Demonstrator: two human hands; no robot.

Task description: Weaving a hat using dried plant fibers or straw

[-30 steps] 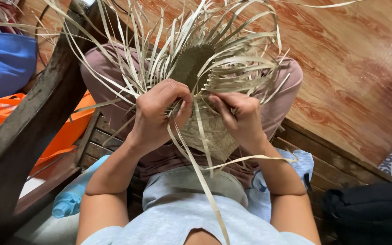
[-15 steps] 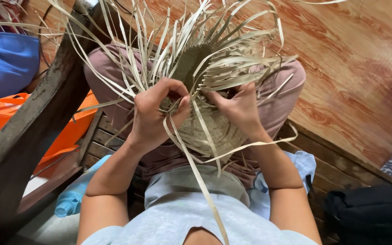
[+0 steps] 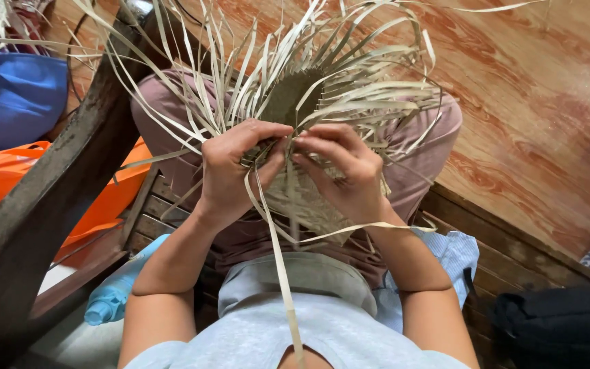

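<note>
From where I watch, the person's bare left forearm (image 3: 172,266) and bare right forearm (image 3: 421,273) run up from the bottom of the frame, with no sleeves, watch or rings that I can see on the left hand (image 3: 230,171) or right hand (image 3: 346,174). A pale blue-grey soft cotton shirt (image 3: 308,307) fills the lower centre. Dusty mauve cloth trousers (image 3: 172,109) cover both knees, left and right of centre.

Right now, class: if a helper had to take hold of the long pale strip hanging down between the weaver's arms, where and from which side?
Pinch the long strip flat on its wide faces at mid-length, below the left hand, coming in from the side. It hangs free there; higher up it runs into the woven piece under both hands.
</note>
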